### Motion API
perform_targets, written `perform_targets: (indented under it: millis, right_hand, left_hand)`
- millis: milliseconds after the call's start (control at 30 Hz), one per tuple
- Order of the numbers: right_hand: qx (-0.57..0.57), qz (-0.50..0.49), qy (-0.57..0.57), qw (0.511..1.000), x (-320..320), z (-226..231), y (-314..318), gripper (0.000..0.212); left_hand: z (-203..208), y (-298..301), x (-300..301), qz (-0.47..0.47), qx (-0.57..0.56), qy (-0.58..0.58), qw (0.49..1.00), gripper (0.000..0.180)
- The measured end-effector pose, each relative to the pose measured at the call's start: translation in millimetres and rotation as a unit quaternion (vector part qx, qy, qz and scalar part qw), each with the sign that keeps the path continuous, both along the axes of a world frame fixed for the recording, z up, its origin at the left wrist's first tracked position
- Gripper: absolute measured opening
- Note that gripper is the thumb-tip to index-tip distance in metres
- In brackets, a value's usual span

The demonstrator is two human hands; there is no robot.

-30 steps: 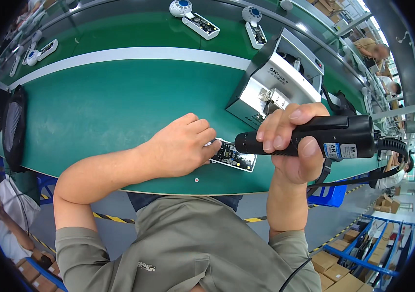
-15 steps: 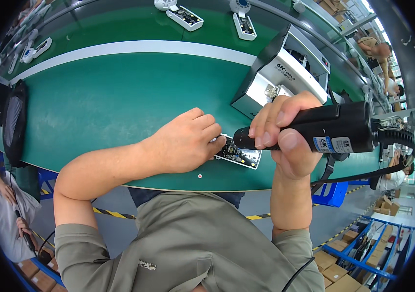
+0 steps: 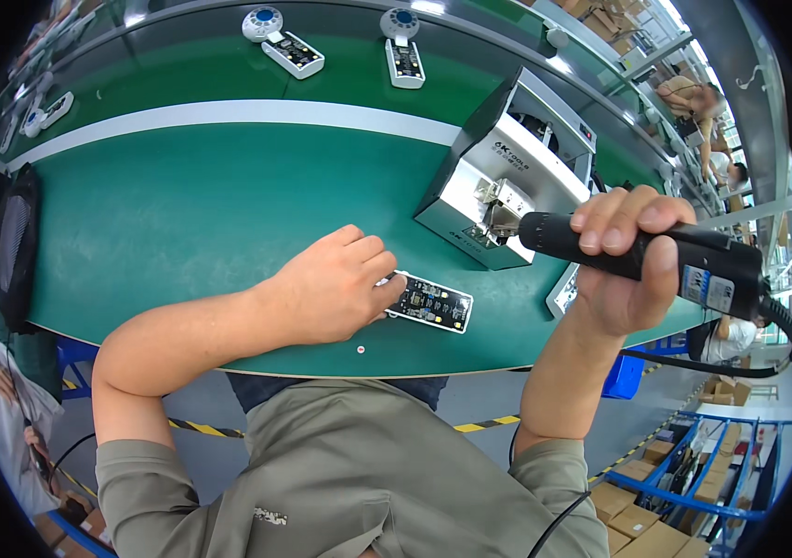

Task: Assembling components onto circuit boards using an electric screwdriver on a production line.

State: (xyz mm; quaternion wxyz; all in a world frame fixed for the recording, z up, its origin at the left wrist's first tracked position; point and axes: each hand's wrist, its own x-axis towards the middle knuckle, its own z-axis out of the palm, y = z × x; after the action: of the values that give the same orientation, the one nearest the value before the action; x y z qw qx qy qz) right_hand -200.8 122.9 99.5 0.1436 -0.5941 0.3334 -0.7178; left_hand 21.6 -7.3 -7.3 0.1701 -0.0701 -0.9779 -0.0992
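My right hand (image 3: 633, 256) is wrapped round a black corded electric screwdriver (image 3: 717, 265). Its nose points left at the metal outlet of a silver and black screw feeder (image 3: 531, 153); whether the bit touches a screw there is too small to tell. With its fingers closed, my left hand (image 3: 331, 284) holds the left end of a white housing with a black circuit board (image 3: 433, 305), flat on the green table. The fingers hide that end of the housing. A small round reddish-white piece (image 3: 361, 350) lies near the table's front edge.
On the far belt (image 3: 178, 74) lie several similar white units, including one with a round head (image 3: 402, 58). Another white piece (image 3: 563, 290) rests beneath the screwdriver. A black mesh object (image 3: 17, 246) stands at the left. The screwdriver's cable (image 3: 721, 367) loops at the right.
My right hand has lifted the screwdriver off the circuit board and carried it right, to the screw feeder's outlet. My left hand stays on the housing. The view has shifted slightly.
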Motion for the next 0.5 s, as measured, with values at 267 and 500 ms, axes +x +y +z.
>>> perform_targets:
  millis: [267, 500]
  right_hand:
    - [0.086, 0.059, -0.035, 0.994, 4.1, -3.3, 2.9, 0.027]
    - [0.083, 0.040, -0.103, 0.990, 12.3, -27.0, 40.6, 0.029]
  left_hand:
    - [-7.3, -2.1, -5.1, -0.002, 0.002, 0.048, 0.999, 0.026]
    - [-3.0, -1.5, -7.7, -0.007, 0.005, 0.044, 0.999, 0.028]
